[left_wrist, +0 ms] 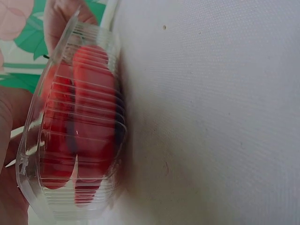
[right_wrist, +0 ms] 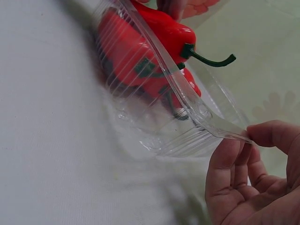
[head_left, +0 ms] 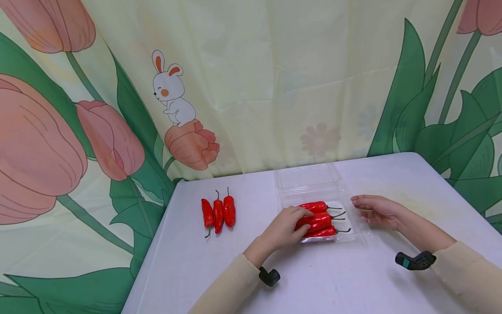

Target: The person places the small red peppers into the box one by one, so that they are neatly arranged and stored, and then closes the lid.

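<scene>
A: What are the hands up to?
B: The left hand [head_left: 288,224] has its thumb and fingers curled round a red pepper [head_left: 320,221] in the clear plastic box [right_wrist: 192,140]. The right hand [head_left: 378,212] pinches the box's rim at the right side.
A: Where's the box?
B: On the worktop [head_left: 164,266], right of the middle, its lid [head_left: 307,176] folded back on the far side. Other peppers lie beside the gripped pepper, stems toward the right hand.
A: Any outside it?
B: Yes, 3 loose peppers [head_left: 218,213] lie side by side at the left, well apart from the box. The leftmost stem points toward the person, the other 2 away.
A: And behind?
B: A tulip-printed curtain [head_left: 243,87].
</scene>
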Tool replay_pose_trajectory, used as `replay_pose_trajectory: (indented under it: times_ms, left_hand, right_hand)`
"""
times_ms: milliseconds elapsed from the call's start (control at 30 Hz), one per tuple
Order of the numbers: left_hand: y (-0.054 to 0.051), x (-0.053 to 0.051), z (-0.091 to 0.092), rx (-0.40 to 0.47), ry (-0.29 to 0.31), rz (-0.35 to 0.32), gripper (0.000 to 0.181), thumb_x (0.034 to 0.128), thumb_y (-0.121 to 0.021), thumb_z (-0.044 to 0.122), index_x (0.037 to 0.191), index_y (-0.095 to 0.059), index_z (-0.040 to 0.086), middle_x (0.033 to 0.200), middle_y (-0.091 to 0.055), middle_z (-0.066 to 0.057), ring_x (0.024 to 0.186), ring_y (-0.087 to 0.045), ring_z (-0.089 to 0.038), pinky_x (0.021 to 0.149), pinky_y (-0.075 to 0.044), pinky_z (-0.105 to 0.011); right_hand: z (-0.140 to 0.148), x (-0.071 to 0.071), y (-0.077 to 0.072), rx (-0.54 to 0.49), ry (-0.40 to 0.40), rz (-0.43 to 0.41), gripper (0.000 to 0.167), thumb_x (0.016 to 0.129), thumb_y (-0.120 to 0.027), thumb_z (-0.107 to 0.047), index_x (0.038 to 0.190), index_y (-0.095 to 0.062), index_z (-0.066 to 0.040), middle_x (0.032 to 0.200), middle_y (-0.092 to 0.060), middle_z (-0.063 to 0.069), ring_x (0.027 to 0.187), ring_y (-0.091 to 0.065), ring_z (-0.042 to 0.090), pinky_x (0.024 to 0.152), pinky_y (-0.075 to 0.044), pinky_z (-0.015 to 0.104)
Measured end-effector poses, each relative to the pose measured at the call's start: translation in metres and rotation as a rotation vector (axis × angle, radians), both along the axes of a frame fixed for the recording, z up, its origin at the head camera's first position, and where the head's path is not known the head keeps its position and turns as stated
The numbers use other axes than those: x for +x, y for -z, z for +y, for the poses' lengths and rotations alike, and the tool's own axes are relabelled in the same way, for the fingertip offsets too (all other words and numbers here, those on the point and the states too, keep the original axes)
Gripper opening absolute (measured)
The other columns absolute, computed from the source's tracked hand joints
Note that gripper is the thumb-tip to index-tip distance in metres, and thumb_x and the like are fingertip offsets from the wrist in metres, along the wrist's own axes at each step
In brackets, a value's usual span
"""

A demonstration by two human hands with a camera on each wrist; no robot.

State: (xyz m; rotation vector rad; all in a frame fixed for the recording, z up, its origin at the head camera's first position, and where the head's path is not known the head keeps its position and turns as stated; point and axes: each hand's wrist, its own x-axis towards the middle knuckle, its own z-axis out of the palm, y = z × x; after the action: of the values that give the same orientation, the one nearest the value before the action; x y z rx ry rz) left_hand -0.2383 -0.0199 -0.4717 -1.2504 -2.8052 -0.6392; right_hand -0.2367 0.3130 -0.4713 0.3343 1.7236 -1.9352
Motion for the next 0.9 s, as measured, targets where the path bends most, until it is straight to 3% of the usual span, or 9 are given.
replay_pose_trajectory:
  times_ms: [467,767,900]
  left_hand:
    - [-0.002,-0.007,-0.010,0.047,-0.017,0.004,0.035,0.0985,-0.069,0.025,0.133,-0.063,0.019,0.130,-0.068,0.003,0.119,-0.062,-0.011,0.098,-0.052,-0.021]
    - [-0.005,-0.010,-0.024,0.105,-0.094,-0.041,0.033,0.0975,-0.070,0.021,0.130,-0.065,0.016,0.126,-0.069,0.001,0.116,-0.062,-0.014,0.093,-0.055,-0.022]
    - [-0.006,-0.012,-0.030,0.121,-0.138,-0.026,0.033,0.0965,-0.071,0.021,0.129,-0.065,0.016,0.125,-0.069,0.000,0.115,-0.062,-0.015,0.094,-0.056,-0.023]
  right_hand:
    - [-0.001,-0.001,0.000,0.010,-0.007,0.006,0.031,0.107,-0.057,-0.029,0.134,-0.057,-0.014,0.103,-0.064,-0.002,0.083,-0.065,0.013,0.075,-0.058,0.022]
    - [-0.001,0.000,-0.001,0.009,-0.011,0.006,0.034,0.107,-0.057,-0.028,0.137,-0.054,-0.012,0.102,-0.064,-0.001,0.083,-0.065,0.012,0.074,-0.058,0.022]
    - [-0.001,0.000,-0.001,0.013,-0.010,0.007,0.035,0.107,-0.057,-0.028,0.137,-0.054,-0.011,0.102,-0.065,-0.002,0.083,-0.065,0.012,0.075,-0.058,0.022]
